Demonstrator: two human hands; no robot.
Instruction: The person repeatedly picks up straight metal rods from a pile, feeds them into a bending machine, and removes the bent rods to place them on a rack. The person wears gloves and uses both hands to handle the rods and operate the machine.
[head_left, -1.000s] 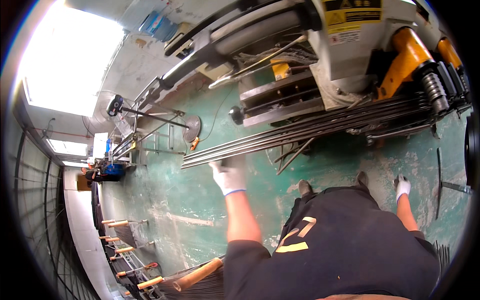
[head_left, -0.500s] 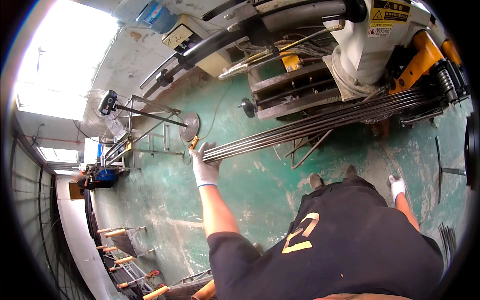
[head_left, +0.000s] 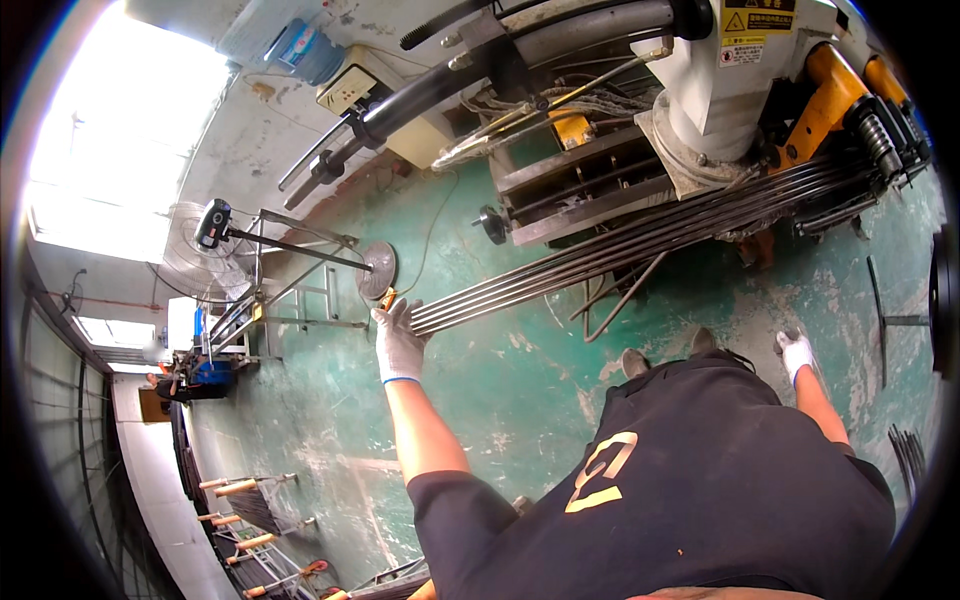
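My left hand [head_left: 400, 340], in a white knit glove, is at the near-left ends of a bundle of long dark metal rods [head_left: 560, 275]. Its palm side touches the rod ends, and the fingers are stretched upward, open rather than wrapped round them. The rods slant up to the right, their far ends lying by the orange-armed head of a machine [head_left: 700, 120]. My right hand [head_left: 795, 352], also gloved, hangs low at my right side over the floor. Its fingers look loosely apart, and I see nothing held in it.
A bent metal rod stand [head_left: 625, 300] is under the bundle. A pedestal fan [head_left: 378, 268] stands on the left, in front of a metal frame. Racks with orange-wrapped bars [head_left: 240, 488] are at lower left. More dark rods [head_left: 908, 458] lie at right. Another person [head_left: 165, 385] is far left.
My left hand has moved slightly left and down, and the rod ends now show just right of the palm. The whole view has shifted a little. My right hand stays low at my side.
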